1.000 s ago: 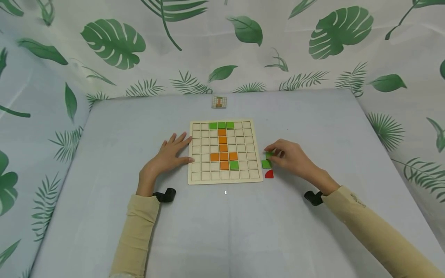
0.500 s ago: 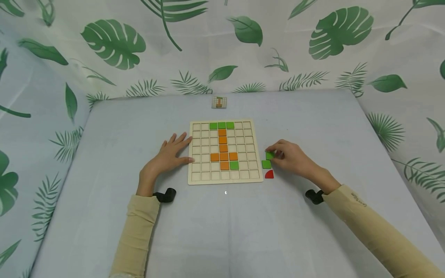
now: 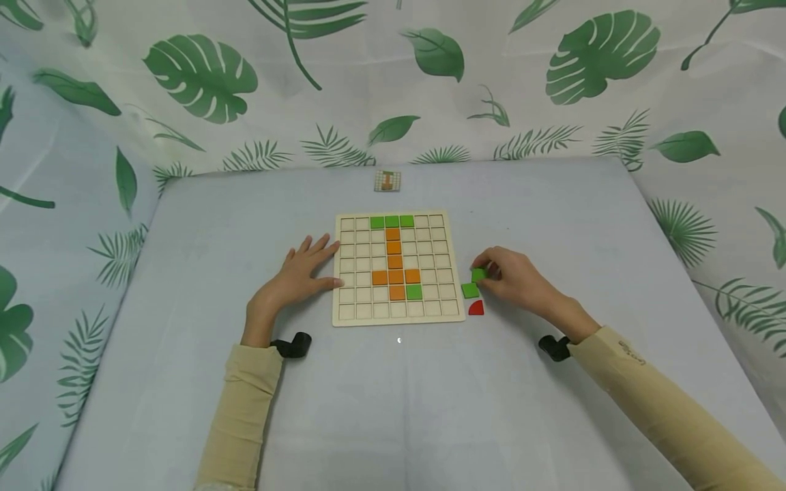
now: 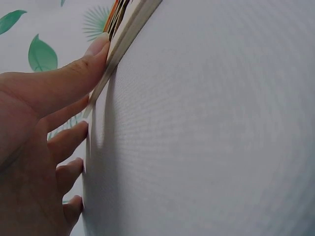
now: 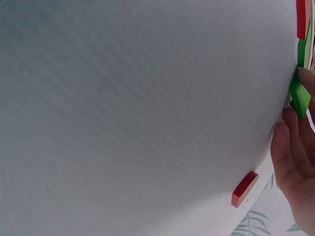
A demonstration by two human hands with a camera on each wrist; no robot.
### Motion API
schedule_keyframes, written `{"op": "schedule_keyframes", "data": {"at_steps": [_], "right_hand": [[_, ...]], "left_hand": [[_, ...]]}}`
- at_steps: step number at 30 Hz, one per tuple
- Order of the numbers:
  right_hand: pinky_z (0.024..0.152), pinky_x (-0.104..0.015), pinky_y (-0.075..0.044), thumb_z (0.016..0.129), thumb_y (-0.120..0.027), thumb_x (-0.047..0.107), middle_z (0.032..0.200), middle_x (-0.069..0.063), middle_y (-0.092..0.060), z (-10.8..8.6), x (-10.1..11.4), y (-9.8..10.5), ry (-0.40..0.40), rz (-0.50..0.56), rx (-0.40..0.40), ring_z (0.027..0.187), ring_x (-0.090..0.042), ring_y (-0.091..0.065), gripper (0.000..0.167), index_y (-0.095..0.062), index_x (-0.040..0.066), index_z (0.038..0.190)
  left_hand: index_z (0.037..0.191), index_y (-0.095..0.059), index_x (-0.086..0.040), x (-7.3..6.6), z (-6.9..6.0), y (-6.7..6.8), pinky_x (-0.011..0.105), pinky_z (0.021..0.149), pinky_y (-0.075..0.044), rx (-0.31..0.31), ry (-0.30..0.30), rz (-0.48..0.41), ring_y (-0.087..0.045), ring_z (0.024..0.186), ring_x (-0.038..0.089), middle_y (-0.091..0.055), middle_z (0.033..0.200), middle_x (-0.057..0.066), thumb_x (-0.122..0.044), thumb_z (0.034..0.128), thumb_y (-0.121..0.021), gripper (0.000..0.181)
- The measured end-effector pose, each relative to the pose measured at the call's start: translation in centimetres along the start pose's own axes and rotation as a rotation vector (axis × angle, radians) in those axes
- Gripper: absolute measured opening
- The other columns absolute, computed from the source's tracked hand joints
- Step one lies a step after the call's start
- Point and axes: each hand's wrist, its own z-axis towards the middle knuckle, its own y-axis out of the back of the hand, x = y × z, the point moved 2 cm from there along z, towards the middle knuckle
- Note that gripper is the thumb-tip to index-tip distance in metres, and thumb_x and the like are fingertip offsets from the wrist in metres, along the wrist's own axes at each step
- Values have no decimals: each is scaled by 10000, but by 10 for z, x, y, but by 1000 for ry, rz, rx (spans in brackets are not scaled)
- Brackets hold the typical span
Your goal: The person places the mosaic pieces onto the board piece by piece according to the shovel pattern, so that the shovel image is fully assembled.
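Note:
A pale wooden grid board [image 3: 362,320] lies on the table, with orange tiles [image 3: 396,276] in a column and cross and green tiles [image 3: 391,221] along its far row. My left hand [image 3: 293,276] is spread at the board's left side, with thumb and fingertip touching its edge [image 4: 123,46]. To the right of the board, my right hand [image 3: 516,276] pinches a green square tile [image 3: 478,275], also seen tilted in the right wrist view as a green tile [image 5: 300,96]. Another green tile [image 3: 470,291] and a red quarter-round piece [image 3: 475,308] lie nearer me.
A small pattern card [image 3: 387,181] lies beyond the board. In the right wrist view a second red piece [image 5: 244,189] rests on the table near the hand; the head view does not show it. A leaf-print cloth [image 3: 454,102] hangs behind the table.
My right hand has shifted slightly to the right with its green tile, a little away from the board. The lower green tile has turned slightly. My left hand stays where it was.

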Motion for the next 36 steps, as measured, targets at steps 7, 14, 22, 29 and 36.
{"op": "schedule_keyframes", "data": {"at_steps": [7, 14, 22, 29, 36], "right_hand": [[780, -401, -562, 924, -684, -39, 1049, -163, -733, 0, 0, 0, 7, 0, -53, 879, -279, -666, 186, -707, -28, 1108], [772, -400, -563, 929, -661, -69, 1053, -167, -749, -4, 3, 3, 55, -6, -113, 880, -274, -676, 202, -733, -31, 1115], [861, -486, -601, 923, -667, -91, 1139, -208, -738, -6, 5, 3, 52, 34, -77, 969, -330, -712, 285, -701, -53, 1203], [896, -487, -603, 910, -683, -100, 1178, -217, -725, -6, 5, 2, 51, 64, -58, 992, -334, -722, 332, -684, -65, 1241], [917, -463, -601, 902, -713, -79, 1171, -206, -721, -8, 6, 0, 37, 114, -43, 1004, -312, -717, 351, -674, -71, 1251]], "left_hand": [[1646, -241, -108, 0, 1, 0, 624, 1263, 83, 4, 3, -1, 69, 1595, 408, -91, 1732, 156, -353, 997, -678, 820], [1644, -250, -108, -1, 0, 0, 622, 1264, 81, 2, 3, -2, 65, 1596, 404, -97, 1731, 154, -352, 994, -681, 817], [1645, -248, -112, -1, 0, 0, 620, 1266, 77, 2, 5, 2, 64, 1596, 402, -100, 1731, 153, -357, 996, -678, 816], [1646, -239, -106, 0, -1, 0, 622, 1264, 78, 7, 4, -1, 70, 1595, 405, -94, 1730, 159, -350, 1000, -673, 816], [1647, -238, -106, 1, 1, -1, 626, 1263, 75, 7, -1, 5, 69, 1594, 409, -93, 1731, 160, -357, 1001, -670, 816]]}}
